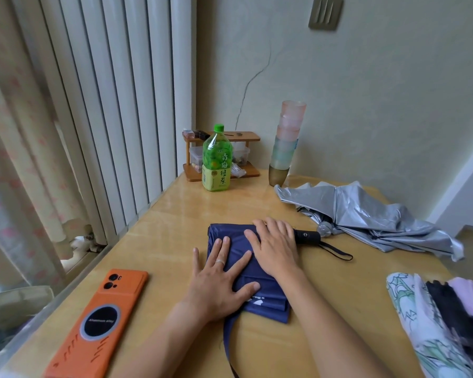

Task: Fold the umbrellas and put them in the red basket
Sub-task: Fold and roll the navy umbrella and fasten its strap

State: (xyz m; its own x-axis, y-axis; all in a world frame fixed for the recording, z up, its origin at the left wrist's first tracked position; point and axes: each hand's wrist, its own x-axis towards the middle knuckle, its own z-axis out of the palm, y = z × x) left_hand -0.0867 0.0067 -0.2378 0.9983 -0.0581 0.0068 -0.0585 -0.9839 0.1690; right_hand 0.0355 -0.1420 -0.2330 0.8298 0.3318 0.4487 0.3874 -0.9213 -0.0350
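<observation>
In the head view, the navy umbrella (228, 233) lies on the wooden table (175, 227) directly in front of me. Its long axis runs left to right, with the black handle (307, 237) pointing to the right. A flat flap of its cloth spreads toward me.

Both my hands lie flat on the cloth with straight fingers; they press it and grasp nothing. My right hand (273, 246) is on the far part, next to the handle, so it is the nearer one to the shaft. My left hand (219, 279) is on the flap, closer to me. I think the coming move is to fold or roll this flap over the axis, away from me. A thin navy strap (226, 345) hangs toward me under my left arm.

The silver umbrella (366, 214), still loose, lies just beyond the handle on the right and may crowd it. Patterned fabric (421, 323) lies at the right edge. An orange phone (99, 323) is on the left, well apart. A green tea bottle (217, 162), a wooden rack (246, 136) and stacked cups (286, 145) stand at the wall. I do not see the red basket.
</observation>
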